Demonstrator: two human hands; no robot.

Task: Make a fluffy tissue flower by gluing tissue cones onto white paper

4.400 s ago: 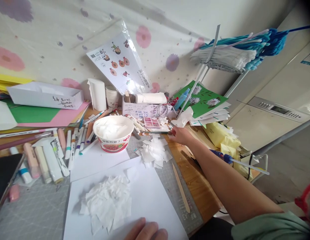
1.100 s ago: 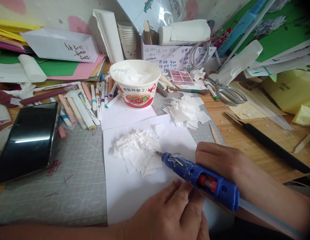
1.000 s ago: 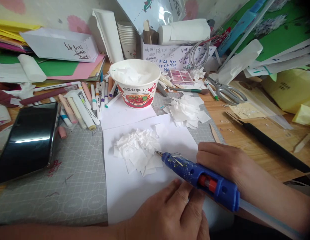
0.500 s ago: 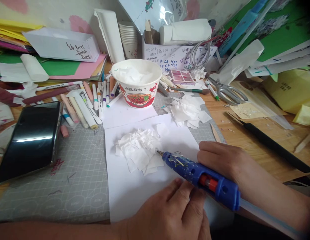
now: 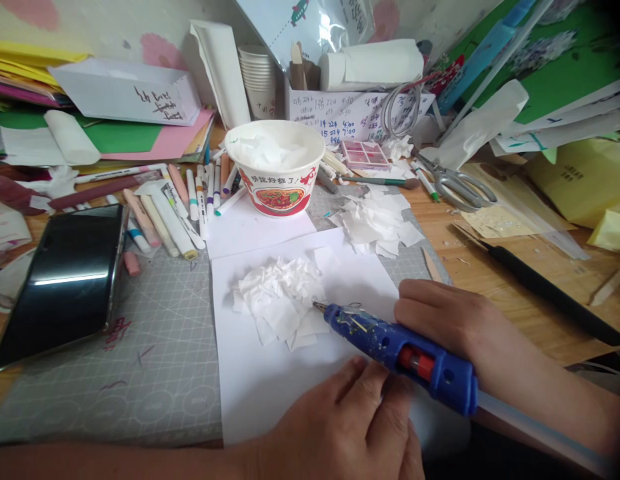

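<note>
My right hand (image 5: pixel 443 317) is wrapped round a blue hot glue gun (image 5: pixel 390 343), with a long translucent glue stick (image 5: pixel 535 420) sticking out of its rear. The metal nozzle points left at the right edge of a heap of white paper pieces (image 5: pixel 280 297); whether it touches them I cannot tell. Beneath the heap lies a white sheet (image 5: pixel 250 393). Flat on that sheet, under the gun, rests my left hand (image 5: pixel 340 420) with its fingers stretched out and holding nothing visible. The gun hides part of the fingertips.
Behind the sheet stands a paper bowl (image 5: pixel 277 173) with white paper inside. A second pile of paper pieces (image 5: pixel 375 223) lies to its right, near scissors (image 5: pixel 460 190) and a black-handled tool (image 5: pixel 555 293). Markers (image 5: pixel 165 213) and a phone (image 5: pixel 65 280) are on the left.
Several seconds ago my right hand was farther back, near the scissors, and the glue gun lay at the right. Now that hand holds the gun at the heap. Over the last second it stays almost still.
</note>
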